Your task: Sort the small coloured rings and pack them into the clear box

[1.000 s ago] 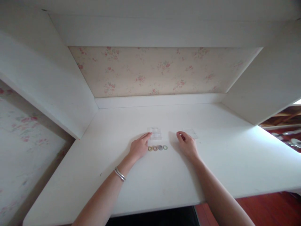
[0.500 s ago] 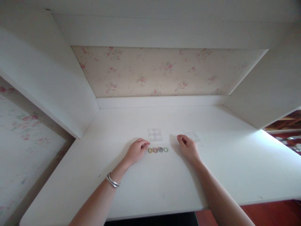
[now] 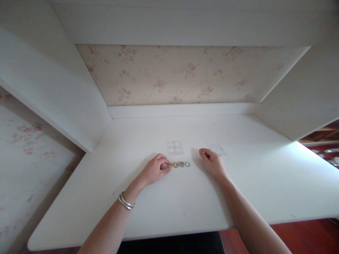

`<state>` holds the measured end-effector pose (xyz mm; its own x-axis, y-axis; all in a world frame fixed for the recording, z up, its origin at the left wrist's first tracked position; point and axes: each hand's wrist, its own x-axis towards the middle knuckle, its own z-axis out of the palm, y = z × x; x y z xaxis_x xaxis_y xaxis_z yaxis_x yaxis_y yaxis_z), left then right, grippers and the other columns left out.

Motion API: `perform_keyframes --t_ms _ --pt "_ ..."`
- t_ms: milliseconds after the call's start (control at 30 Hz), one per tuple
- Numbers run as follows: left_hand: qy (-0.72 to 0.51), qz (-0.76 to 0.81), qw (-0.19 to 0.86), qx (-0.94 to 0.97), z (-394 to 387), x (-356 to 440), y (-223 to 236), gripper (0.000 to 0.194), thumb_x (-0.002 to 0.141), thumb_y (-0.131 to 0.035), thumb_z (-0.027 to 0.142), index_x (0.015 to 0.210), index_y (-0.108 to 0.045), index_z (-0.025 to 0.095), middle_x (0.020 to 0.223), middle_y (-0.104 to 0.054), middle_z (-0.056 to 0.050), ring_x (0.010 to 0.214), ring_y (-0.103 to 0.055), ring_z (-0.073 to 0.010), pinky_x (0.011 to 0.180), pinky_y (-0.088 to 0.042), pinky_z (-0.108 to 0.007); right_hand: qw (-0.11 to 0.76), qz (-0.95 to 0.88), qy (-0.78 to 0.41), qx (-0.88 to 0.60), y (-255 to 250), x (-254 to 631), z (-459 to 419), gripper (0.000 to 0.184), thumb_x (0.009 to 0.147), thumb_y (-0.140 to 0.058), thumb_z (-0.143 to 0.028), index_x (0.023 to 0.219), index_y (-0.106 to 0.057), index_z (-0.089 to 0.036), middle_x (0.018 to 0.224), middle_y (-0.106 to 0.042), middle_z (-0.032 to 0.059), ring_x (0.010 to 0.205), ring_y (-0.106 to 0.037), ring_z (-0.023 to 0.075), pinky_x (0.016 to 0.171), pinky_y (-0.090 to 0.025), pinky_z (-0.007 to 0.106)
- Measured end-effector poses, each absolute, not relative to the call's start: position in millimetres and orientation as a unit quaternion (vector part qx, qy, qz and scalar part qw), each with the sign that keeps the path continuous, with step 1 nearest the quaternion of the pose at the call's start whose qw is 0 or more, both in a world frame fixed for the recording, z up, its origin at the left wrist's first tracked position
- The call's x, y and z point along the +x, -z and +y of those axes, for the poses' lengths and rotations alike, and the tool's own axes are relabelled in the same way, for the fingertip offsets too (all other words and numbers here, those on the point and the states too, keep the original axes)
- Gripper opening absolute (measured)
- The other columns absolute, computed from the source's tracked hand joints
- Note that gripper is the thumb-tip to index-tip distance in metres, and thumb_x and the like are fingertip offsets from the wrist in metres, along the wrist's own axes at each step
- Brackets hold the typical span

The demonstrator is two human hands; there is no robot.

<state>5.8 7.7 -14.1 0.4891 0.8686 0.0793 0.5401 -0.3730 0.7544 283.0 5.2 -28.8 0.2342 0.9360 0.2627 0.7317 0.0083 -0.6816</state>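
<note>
Several small rings lie in a row on the white desk. My left hand [image 3: 158, 168], a silver bangle on its wrist, has thumb and forefinger closed about the yellow ring [image 3: 170, 165] at the row's left end, partly hiding it. To the right of that ring come a pinkish-brown ring [image 3: 175, 164], a grey round piece [image 3: 181, 164] and a pale green ring [image 3: 187, 164]. Beyond the row stands a clear plastic box [image 3: 175, 147] with compartments. My right hand [image 3: 212, 163] rests on the desk, fingers curled together with nothing visible in them, just in front of a clear flat lid [image 3: 217, 149].
The white desk [image 3: 148, 211] has upright side panels [image 3: 79, 88] at left and right and a low ledge [image 3: 185, 109] along the back. A small dark mark [image 3: 113, 193] lies left of my left forearm.
My left hand has moved slightly right, and its thumb and forefinger have closed on the yellow ring. My right hand stays in place. The camera view has shifted a little.
</note>
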Motion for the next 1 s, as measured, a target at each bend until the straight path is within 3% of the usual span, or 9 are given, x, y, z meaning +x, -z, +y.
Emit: perform_keyframes --t_ms 300,1000 --pt "-0.242 0.449 0.274 0.815 7.1 7.5 19.3 0.018 0.084 -0.056 0.033 0.092 -0.068 0.023 0.090 -0.055 -0.002 0.073 -0.055 -0.0113 0.068 -0.047 -0.024 0.368 -0.604 -0.138 -0.693 29.7 284.2 5.1 0.037 0.083 -0.043 -0.046 0.091 -0.069 -0.021 0.083 -0.070 0.0051 0.071 -0.062 0.0182 0.068 -0.043 0.028" --pt "-0.243 0.448 0.289 0.811 9.2 7.9 18.9 0.019 0.083 -0.057 0.036 0.091 -0.070 0.024 0.086 -0.050 -0.001 0.071 -0.052 -0.0103 0.066 -0.046 -0.023 0.354 -0.616 -0.132 -0.692 29.3 286.2 4.6 0.035 0.085 -0.043 -0.044 0.092 -0.069 -0.022 0.081 -0.070 0.0043 0.068 -0.061 0.0168 0.064 -0.041 0.026"
